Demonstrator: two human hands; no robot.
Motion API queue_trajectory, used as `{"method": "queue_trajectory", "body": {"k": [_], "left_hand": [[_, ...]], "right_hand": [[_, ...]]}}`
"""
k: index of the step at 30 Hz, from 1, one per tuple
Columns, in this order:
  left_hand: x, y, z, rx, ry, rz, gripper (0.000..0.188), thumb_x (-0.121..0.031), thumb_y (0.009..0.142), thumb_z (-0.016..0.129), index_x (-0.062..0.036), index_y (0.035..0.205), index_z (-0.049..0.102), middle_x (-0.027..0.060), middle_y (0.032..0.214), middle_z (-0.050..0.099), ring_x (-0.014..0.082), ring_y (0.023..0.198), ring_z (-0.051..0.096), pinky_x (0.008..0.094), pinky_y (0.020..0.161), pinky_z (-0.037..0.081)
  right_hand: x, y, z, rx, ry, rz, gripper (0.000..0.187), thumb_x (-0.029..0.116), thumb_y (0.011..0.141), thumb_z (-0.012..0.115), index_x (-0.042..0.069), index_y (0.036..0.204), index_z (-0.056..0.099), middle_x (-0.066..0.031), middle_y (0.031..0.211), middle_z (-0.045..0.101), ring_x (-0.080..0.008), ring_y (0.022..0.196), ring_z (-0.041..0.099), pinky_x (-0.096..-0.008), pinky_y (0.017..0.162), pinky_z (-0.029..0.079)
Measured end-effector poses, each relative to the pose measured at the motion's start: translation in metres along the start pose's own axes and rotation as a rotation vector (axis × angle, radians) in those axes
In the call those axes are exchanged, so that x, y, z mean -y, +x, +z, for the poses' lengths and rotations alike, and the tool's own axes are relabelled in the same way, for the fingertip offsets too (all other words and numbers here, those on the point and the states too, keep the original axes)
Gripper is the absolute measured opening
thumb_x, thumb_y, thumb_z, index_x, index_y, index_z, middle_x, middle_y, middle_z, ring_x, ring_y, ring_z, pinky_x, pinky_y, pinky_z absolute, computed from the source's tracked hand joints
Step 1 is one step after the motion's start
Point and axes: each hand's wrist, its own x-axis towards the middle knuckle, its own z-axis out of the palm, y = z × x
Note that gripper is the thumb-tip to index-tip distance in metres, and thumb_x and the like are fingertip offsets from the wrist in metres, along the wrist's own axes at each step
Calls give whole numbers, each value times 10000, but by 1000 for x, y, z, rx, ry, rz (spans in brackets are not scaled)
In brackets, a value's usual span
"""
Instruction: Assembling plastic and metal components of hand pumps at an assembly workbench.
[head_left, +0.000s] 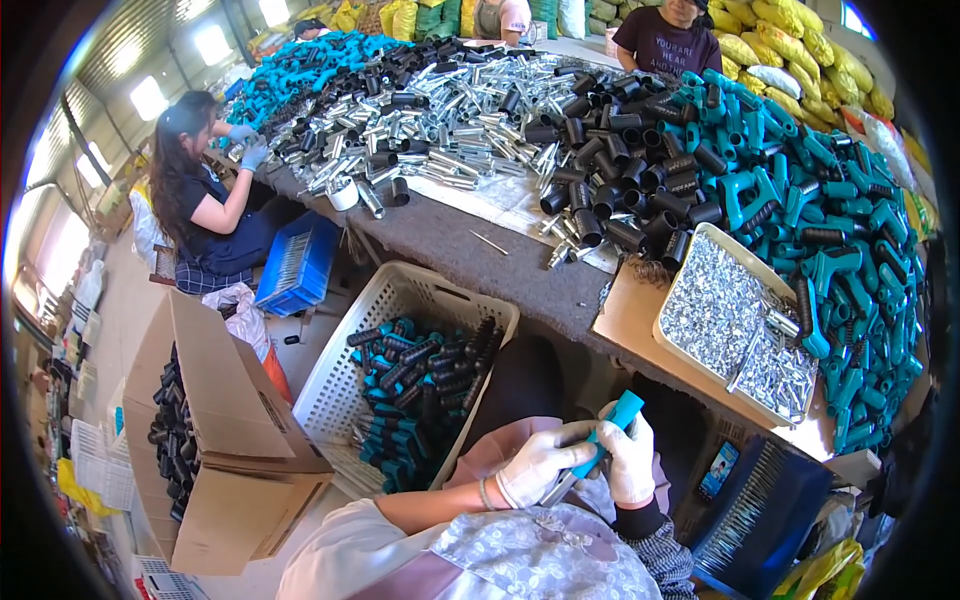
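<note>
Above my lap, my left hand [543,466], in a white glove, is closed around a teal plastic handle-shaped part [622,410]. My right hand [630,462], gloved as well, grips the same part near its upper end with thumb and fingers. A grey metal piece [562,487] shows below the teal part, beside my left fingers; whether the two are joined is hidden. Left of my hands stands a beige perforated crate [330,390] holding teal parts with black sleeves. Ahead on the table lies a cream tray [658,325] full of small silvery metal pieces.
The grey-covered table [450,235] bears heaps of metal tubes [440,110], black sleeves [640,170] and teal parts [850,240]. An open cardboard box [235,420] stands at left. Blue bins [297,262] [770,510] hold thin metal pieces. A gloved co-worker [205,190] sits at far left; others are across the table.
</note>
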Motion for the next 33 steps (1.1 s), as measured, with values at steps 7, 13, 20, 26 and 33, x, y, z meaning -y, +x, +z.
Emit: {"method": "queue_trajectory", "body": {"k": [7,13,20,26,33], "left_hand": [[0,1,1,-9,6,-5,391,-189,1045,567,29,1367,526,59,995,638,120,853,611,265,736,501],[0,2,0,-1,-39,-21,422,-189,1044,571,32,1399,509,62,1029,638,124,885,618,264,757,500],[0,2,-2,85,61,53,460,-173,1035,588,26,1437,489,44,1184,613,111,1027,588,262,878,480],[-5,1,-6,111,198,28,448,-190,1034,591,7,1425,496,43,1137,609,114,942,602,259,779,520],[-16,-2,0,6,81,-59,462,-151,1026,612,11,1441,490,19,1111,592,102,982,568,262,850,477]], "right_hand": [[1,0,1,-5,3,3,238,161,863,699,27,1035,605,-5,873,578,-91,775,532,-263,692,466],[2,1,-1,-5,-3,17,245,158,863,693,22,1048,608,-9,880,587,-94,779,539,-261,696,468],[5,2,-13,40,-66,-31,316,203,865,724,16,1096,619,-14,898,602,-101,807,558,-274,743,479],[14,2,-28,216,-126,1,425,257,876,763,-7,1176,618,-43,980,647,-129,892,602,-294,822,508],[8,14,-33,253,-203,-46,458,247,878,753,-14,1231,621,-73,1035,681,-146,955,638,-321,864,531]]}}
